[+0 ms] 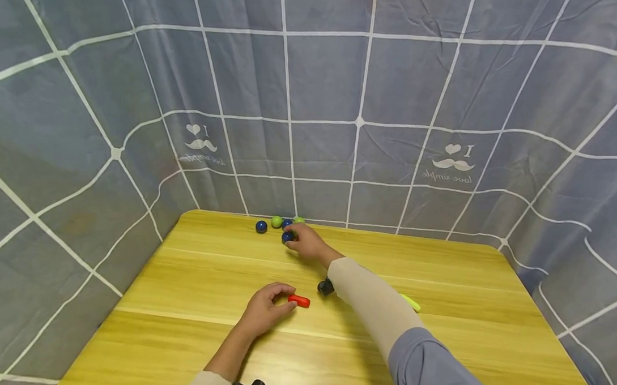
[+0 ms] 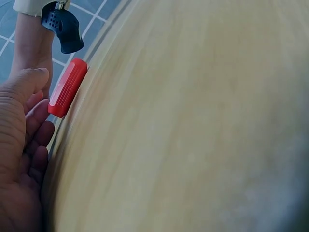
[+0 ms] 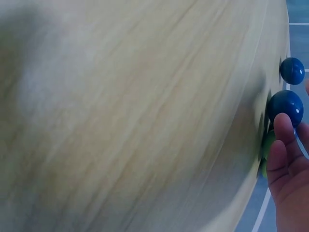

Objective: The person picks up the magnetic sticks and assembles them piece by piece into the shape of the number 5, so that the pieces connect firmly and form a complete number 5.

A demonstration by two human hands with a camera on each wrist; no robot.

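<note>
In the head view, my left hand (image 1: pixel 265 308) rests near the middle of the table. Its thumb and fingers are spread around one end of a short red plastic piece with lengthwise ridges (image 1: pixel 301 301). The left wrist view shows this red piece (image 2: pixel 68 88) just past the fingertips of the left hand (image 2: pixel 21 125). At the table's far edge, my right hand (image 1: pixel 307 240) pinches a dark blue ball (image 1: pixel 287 237) between thumb and fingers. Fingertips of the right hand (image 3: pixel 292 169) overlap that blue ball (image 3: pixel 285 107) in the right wrist view.
Along the far edge sit another blue ball (image 1: pixel 261 227), a green ball (image 1: pixel 276 221), a further blue ball (image 1: pixel 287 222) and a second green ball (image 1: pixel 299 220). A yellow-green piece (image 1: pixel 411 303) lies partly behind the right sleeve. Grey gridded curtains (image 1: pixel 327 152) surround the wooden table (image 1: pixel 190 310).
</note>
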